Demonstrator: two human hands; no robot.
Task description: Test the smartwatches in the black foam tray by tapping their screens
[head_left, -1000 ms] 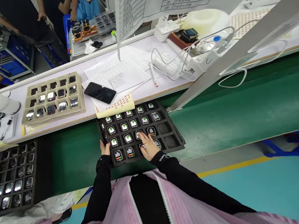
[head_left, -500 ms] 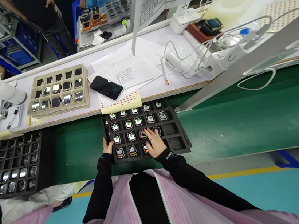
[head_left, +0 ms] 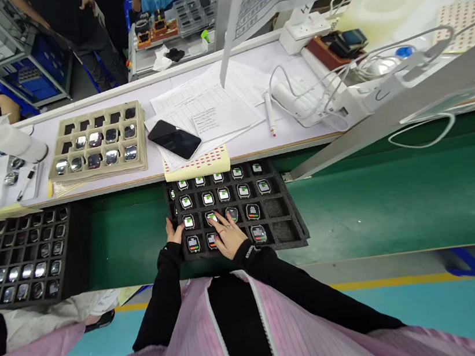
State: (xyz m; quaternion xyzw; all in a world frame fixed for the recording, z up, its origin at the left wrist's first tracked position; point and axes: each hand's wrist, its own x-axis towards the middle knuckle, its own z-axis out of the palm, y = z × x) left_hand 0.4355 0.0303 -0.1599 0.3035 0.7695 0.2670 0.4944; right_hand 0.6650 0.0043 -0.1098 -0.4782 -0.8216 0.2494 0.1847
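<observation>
A black foam tray [head_left: 286, 231] of lit square smartwatches lies on the green bench in front of me, stacked on a similar tray whose left edge peeks out. My left hand [head_left: 175, 232] holds the left edge of the tray, its thumb toward the watches. My right hand [head_left: 230, 237] is over the lower middle of the tray, fingers spread, with fingertips at a smartwatch [head_left: 212, 217] in the second row from the front. Beside those fingers is a darker-screened smartwatch [head_left: 232, 213]. The hand hides part of the front row. Further right, a smartwatch [head_left: 253, 211] shows a dark screen with coloured marks.
Another black tray of watches [head_left: 18, 274] stands at left by a neighbouring person. On the raised shelf are a beige watch tray [head_left: 141, 135], a black phone [head_left: 174, 139], papers [head_left: 229, 117] and a power strip [head_left: 292, 96]. A slanted metal post [head_left: 345, 129] rises at right. People are across the shelf.
My right hand has moved left across the tray, uncovering watches on the right of the two front rows. My left hand stays at the tray's edge. The view has shifted slightly.
</observation>
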